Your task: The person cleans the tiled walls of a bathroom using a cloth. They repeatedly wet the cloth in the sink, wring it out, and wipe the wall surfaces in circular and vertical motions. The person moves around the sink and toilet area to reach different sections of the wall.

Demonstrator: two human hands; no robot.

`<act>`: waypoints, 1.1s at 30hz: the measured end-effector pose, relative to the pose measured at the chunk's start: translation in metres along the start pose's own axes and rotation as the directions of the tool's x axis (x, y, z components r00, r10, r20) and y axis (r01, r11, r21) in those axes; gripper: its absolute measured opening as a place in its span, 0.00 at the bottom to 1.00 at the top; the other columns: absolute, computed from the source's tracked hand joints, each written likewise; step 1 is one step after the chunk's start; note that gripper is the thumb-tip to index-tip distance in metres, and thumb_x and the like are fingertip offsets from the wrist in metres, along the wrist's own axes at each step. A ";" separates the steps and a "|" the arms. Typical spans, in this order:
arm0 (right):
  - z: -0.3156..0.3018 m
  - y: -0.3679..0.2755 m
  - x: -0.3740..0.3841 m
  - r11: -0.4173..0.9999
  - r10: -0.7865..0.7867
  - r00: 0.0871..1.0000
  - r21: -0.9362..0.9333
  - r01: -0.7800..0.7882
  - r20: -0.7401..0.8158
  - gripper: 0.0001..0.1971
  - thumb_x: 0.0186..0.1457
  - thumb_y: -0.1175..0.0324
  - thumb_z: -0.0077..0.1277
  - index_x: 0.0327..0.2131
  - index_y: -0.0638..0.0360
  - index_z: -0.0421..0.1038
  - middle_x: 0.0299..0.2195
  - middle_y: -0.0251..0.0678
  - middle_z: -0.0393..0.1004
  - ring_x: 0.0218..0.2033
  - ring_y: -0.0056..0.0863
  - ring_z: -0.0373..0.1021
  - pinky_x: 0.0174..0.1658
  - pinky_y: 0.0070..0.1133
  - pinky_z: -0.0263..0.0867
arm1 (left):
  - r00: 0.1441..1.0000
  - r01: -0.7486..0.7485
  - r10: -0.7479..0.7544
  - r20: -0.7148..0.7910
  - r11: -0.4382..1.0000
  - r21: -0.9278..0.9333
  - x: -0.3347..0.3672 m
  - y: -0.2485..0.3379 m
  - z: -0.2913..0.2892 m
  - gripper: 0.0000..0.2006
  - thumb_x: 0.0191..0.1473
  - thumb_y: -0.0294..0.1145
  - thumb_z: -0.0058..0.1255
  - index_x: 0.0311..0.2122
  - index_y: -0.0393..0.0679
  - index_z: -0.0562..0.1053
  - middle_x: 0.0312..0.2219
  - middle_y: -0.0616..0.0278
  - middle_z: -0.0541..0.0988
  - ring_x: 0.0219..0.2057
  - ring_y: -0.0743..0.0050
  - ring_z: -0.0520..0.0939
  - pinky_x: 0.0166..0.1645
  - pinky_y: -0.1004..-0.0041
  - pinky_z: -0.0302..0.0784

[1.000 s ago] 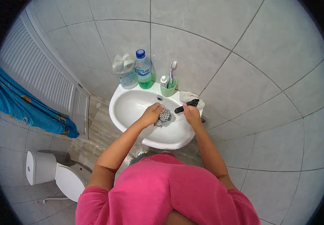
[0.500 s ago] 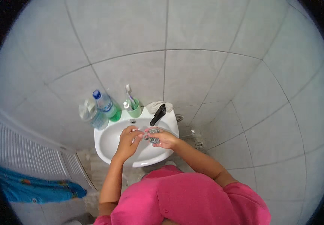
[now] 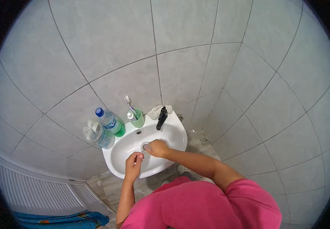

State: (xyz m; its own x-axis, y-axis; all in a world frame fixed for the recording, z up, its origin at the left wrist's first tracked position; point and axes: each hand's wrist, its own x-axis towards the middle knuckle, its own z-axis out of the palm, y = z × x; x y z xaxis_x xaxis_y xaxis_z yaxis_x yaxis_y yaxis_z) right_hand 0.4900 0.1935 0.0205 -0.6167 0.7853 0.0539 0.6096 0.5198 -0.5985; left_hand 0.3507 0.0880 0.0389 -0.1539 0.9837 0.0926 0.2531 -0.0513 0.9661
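We see a white sink (image 3: 172,133) a little below and left of the middle of the frame, set against a wall of large grey tiles (image 3: 107,42). Both of the person's hands are over its bowl. The right hand (image 3: 157,148) sits just beside the drain (image 3: 145,146), fingers curled down toward it; something small and dark shows at the fingertips, but we cannot tell whether the grip has closed on it or only touches it. The left hand (image 3: 133,165) is lower, near the front rim of the sink, with the fingers bent loosely inward. We cannot tell whether it holds anything. The two hands are close together but apart.

At the back of the sink a black tap (image 3: 161,118) stands upright, and a pale folded cloth (image 3: 155,111) lies just behind it. To the left of the tap a green cup (image 3: 138,120) holds a toothbrush (image 3: 130,105) that leans to the upper left. Further left, on the sink's edge, a plastic bottle with a blue cap (image 3: 109,121) tilts to the upper left, and just beside it is a clear bottle wrapped in thin plastic (image 3: 98,134).

The person's pink shirt (image 3: 207,206) fills the lower middle of the frame. In the lower left corner we see a white slatted panel (image 3: 35,191) and a blue cloth (image 3: 58,220) below it.
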 end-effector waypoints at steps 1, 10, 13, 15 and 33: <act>0.003 0.006 -0.004 0.999 0.016 0.999 -0.029 -0.015 0.046 0.21 0.49 0.54 0.36 0.20 0.62 0.70 0.22 0.48 0.70 0.27 0.46 0.68 0.33 0.36 0.62 | 1.000 0.021 -0.021 0.017 1.000 -0.017 -0.001 0.002 0.000 0.08 0.51 0.31 0.42 0.29 0.36 0.69 0.22 0.64 0.73 0.24 0.83 0.70 0.30 0.81 0.65; -0.078 0.003 -0.009 0.339 0.192 0.968 0.915 -0.219 0.160 0.19 0.49 0.68 0.45 0.42 0.49 0.48 0.36 0.36 0.61 0.32 0.27 0.64 0.31 0.27 0.68 | 0.998 -0.004 0.003 0.062 1.000 0.012 -0.009 0.004 -0.011 0.08 0.51 0.31 0.42 0.29 0.37 0.69 0.23 0.65 0.73 0.25 0.82 0.71 0.32 0.81 0.66; -0.123 0.031 0.011 0.325 0.372 0.927 0.942 -0.081 -0.049 0.21 0.48 0.68 0.46 0.44 0.53 0.49 0.37 0.36 0.60 0.35 0.26 0.63 0.32 0.29 0.68 | 1.000 0.006 -0.005 0.026 1.000 -0.007 -0.009 0.005 -0.013 0.08 0.51 0.30 0.43 0.29 0.36 0.69 0.22 0.65 0.73 0.25 0.83 0.71 0.32 0.81 0.66; -0.169 0.038 0.030 0.643 0.431 0.849 0.764 -0.052 -0.305 0.20 0.48 0.66 0.47 0.44 0.58 0.54 0.34 0.36 0.63 0.33 0.25 0.63 0.31 0.24 0.66 | 1.000 0.020 -0.020 -0.002 1.000 -0.016 -0.012 0.005 -0.016 0.07 0.51 0.30 0.43 0.29 0.36 0.69 0.22 0.65 0.73 0.25 0.83 0.71 0.32 0.81 0.66; -0.352 0.096 0.046 0.302 0.115 0.924 0.899 0.317 -0.365 0.16 0.48 0.73 0.46 0.41 0.62 0.57 0.32 0.37 0.66 0.33 0.22 0.64 0.34 0.21 0.64 | 0.988 0.011 -0.003 -0.155 0.999 0.053 0.047 0.063 0.069 0.06 0.50 0.28 0.43 0.31 0.36 0.69 0.23 0.65 0.73 0.25 0.83 0.71 0.33 0.81 0.66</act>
State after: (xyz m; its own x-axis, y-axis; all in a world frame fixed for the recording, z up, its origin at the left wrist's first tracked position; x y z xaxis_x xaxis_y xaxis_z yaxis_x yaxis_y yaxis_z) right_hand 0.6957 0.3983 0.2469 -0.3180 0.9081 0.2723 -0.4588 0.1039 -0.8824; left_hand 0.4251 0.1427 0.0871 -0.3008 0.9453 0.1259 0.3014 -0.0311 0.9530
